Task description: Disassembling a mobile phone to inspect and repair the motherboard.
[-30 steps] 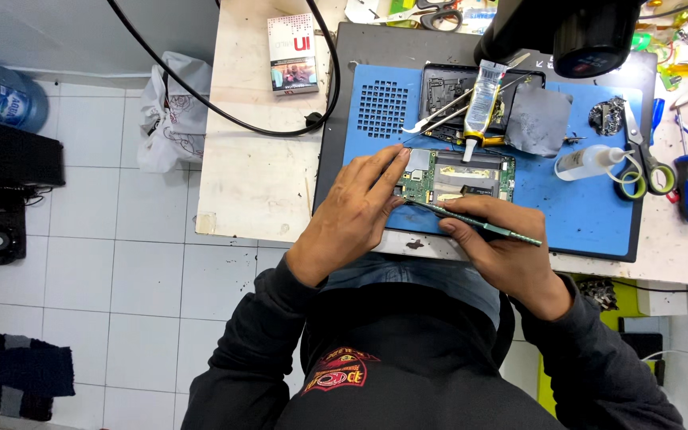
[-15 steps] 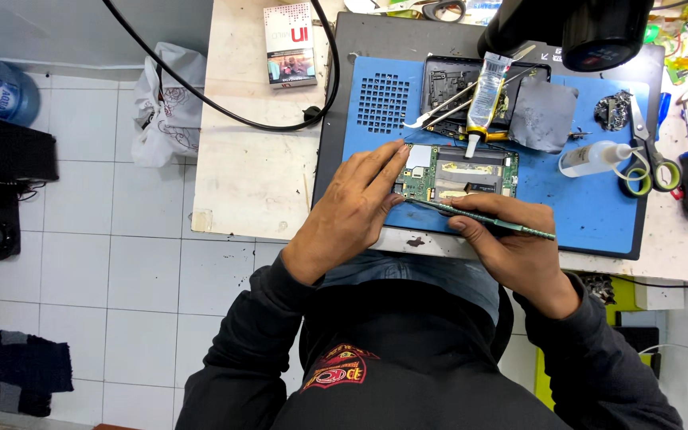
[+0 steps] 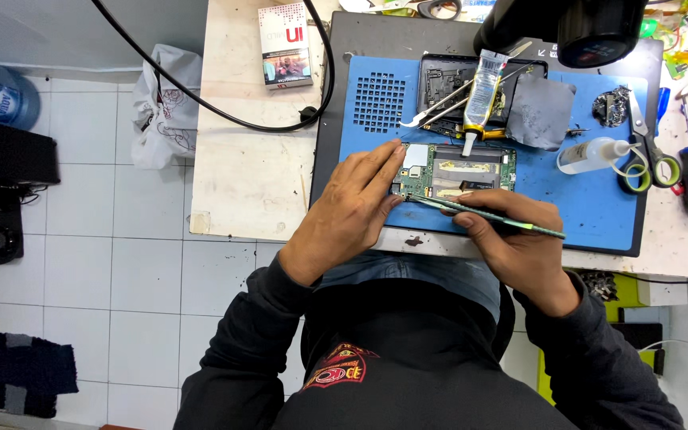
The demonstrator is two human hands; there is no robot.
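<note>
The left hand (image 3: 360, 209) lies flat with its fingers spread over the left end of a green circuit board (image 3: 457, 173), pressing it down on the blue mat (image 3: 591, 209) near the front edge of the table (image 3: 240, 171), apparently so the board does not slide under the tool. The right hand (image 3: 519, 243) is closed in a pen-like grip around a thin green-handled tool (image 3: 491, 216). The tool's long axis runs almost along the front edge, slightly slanted, with its fine tip pointing left to the board's front left corner beside the left fingertips. The board lies with its long side parallel to that edge. Behind it rest a glue tube (image 3: 481, 84), nozzle toward the board, and a dark tray (image 3: 439, 80); scissors (image 3: 648, 147) lie toward the right edge.
</note>
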